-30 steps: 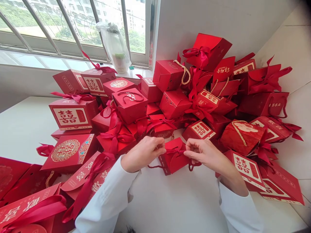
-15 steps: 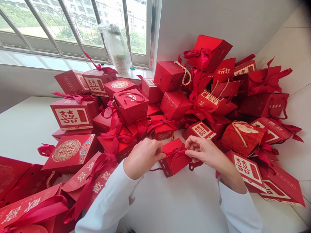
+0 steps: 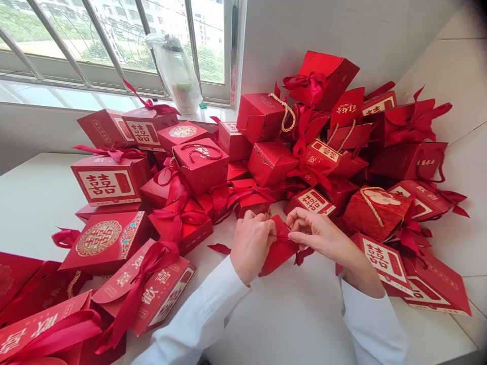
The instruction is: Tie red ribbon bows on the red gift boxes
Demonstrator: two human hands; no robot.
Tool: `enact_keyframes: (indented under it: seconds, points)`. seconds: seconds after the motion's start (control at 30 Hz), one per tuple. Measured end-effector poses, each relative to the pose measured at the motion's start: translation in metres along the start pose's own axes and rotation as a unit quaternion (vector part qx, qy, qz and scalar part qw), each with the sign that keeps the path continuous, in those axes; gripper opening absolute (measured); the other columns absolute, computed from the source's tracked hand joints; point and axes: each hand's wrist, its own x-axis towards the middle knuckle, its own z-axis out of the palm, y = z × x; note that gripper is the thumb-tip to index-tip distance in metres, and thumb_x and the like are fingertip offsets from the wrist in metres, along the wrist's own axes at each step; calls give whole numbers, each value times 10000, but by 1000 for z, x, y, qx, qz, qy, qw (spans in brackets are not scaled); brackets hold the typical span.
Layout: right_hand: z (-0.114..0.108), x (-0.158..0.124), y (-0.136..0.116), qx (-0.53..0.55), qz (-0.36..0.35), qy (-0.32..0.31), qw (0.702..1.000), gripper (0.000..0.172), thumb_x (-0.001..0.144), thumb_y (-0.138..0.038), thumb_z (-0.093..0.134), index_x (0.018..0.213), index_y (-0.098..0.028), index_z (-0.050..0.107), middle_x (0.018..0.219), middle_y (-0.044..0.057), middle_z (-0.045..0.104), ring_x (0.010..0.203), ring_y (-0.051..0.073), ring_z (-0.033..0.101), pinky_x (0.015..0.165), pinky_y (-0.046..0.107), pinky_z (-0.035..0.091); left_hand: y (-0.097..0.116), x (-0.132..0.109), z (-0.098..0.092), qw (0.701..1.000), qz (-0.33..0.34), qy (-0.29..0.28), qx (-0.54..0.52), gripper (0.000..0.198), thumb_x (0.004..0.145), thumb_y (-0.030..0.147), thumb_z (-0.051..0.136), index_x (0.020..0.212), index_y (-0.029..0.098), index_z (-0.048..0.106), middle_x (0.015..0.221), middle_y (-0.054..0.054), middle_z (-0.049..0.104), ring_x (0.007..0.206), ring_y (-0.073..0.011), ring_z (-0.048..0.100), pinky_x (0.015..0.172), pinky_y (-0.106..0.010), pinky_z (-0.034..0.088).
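Note:
A small red gift box (image 3: 280, 253) sits on the white table in front of me, partly covered by my hands. Over its top, my left hand (image 3: 251, 242) is closed with its fingers pinched at a dark-red ribbon (image 3: 282, 234). From the other side my right hand (image 3: 314, 230) pinches the same ribbon between thumb and finger. The two hands are close together, and the knot between them is mostly hidden. One loose ribbon end (image 3: 219, 249) lies out to the left of the left hand. A bit of red cord or ribbon shows under my right hand.
Red gift boxes, many with bows or rope handles, are heaped behind and on both sides, including a box with gold characters (image 3: 110, 181). A bagged cup (image 3: 184, 86) stands on the sill by the barred window. White table surface (image 3: 285, 324) lies nearest me.
My left hand has moved right, over the gift box and closer to my right hand. The right hand stays at the ribbon. The view has shifted slightly.

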Motion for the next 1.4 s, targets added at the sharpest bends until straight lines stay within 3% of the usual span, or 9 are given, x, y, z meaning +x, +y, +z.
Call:
enact_keyframes:
  seconds: [0.27, 0.4, 0.5, 0.63, 0.77, 1.0, 1.2, 1.3, 1.4]
  points:
    - [-14, -4, 5, -3, 28, -32, 999, 253, 817, -346, 587, 1004, -183, 537, 665, -19, 595, 552, 121, 575, 509, 223, 443, 1, -5, -18, 1000, -9, 4, -10, 183, 928, 272, 461, 848, 179, 598, 819, -37, 579, 796, -189, 498, 711, -309, 395]
    - [-14, 0, 8, 33, 19, -50, 998, 289, 816, -375, 595, 1032, -188, 547, 605, -55, 537, 501, 94, 498, 464, 201, 387, 4, -2, -6, 999, 43, 18, -20, 138, 901, 293, 524, 859, 207, 624, 861, -38, 580, 866, -206, 478, 719, -300, 397]
    - [-19, 2, 12, 81, 29, -78, 993, 390, 757, -366, 663, 1082, -196, 530, 611, -72, 532, 487, 75, 443, 454, 185, 346, 4, 1, 4, 999, 41, 8, 2, 140, 881, 234, 543, 770, 198, 621, 818, -34, 581, 823, -200, 474, 720, -314, 391]
    - [-36, 1, 17, 106, 44, -141, 983, 550, 680, -287, 721, 1183, -199, 515, 648, -72, 557, 547, 76, 481, 508, 182, 352, 3, 3, 6, 999, 40, -2, -3, 146, 869, 191, 539, 734, 191, 596, 806, -32, 580, 813, -196, 474, 734, -319, 395]
    - [-55, -7, 27, 84, 78, -163, 980, 503, 651, -242, 717, 1130, -181, 575, 692, -51, 587, 572, 84, 517, 522, 187, 385, 3, 2, 4, 999, 44, 4, 2, 154, 867, 185, 534, 719, 190, 574, 795, -28, 571, 800, -194, 460, 721, -318, 389]
    - [-85, -41, 36, 42, 124, -76, 988, 320, 714, -271, 680, 1017, -182, 628, 708, -13, 636, 578, 118, 568, 553, 237, 446, 4, 2, 5, 999, 42, 5, 6, 168, 865, 181, 535, 699, 183, 559, 794, -30, 576, 802, -195, 454, 716, -321, 385]
    - [-109, -69, 55, -22, 159, 15, 987, 352, 697, -326, 702, 1021, -196, 654, 744, 31, 675, 652, 179, 629, 601, 284, 475, 5, -1, -1, 999, 45, 0, -16, 143, 876, 213, 532, 744, 195, 584, 815, -25, 577, 809, -193, 479, 710, -300, 383]
    - [-110, -74, 55, -112, 163, 91, 976, 453, 671, -373, 722, 1092, -227, 642, 876, 68, 702, 811, 242, 657, 684, 324, 504, 3, -4, -14, 998, 30, 32, -47, 207, 937, 277, 424, 822, 202, 579, 839, -22, 563, 770, -169, 505, 682, -272, 379]
    - [-94, -65, 36, -213, 120, 149, 958, 355, 746, -447, 646, 1046, -258, 661, 981, 52, 696, 902, 257, 643, 760, 347, 493, -1, -8, -30, 997, -27, 65, -15, 294, 967, 265, 320, 763, 191, 519, 766, -12, 525, 668, -145, 483, 650, -262, 358]
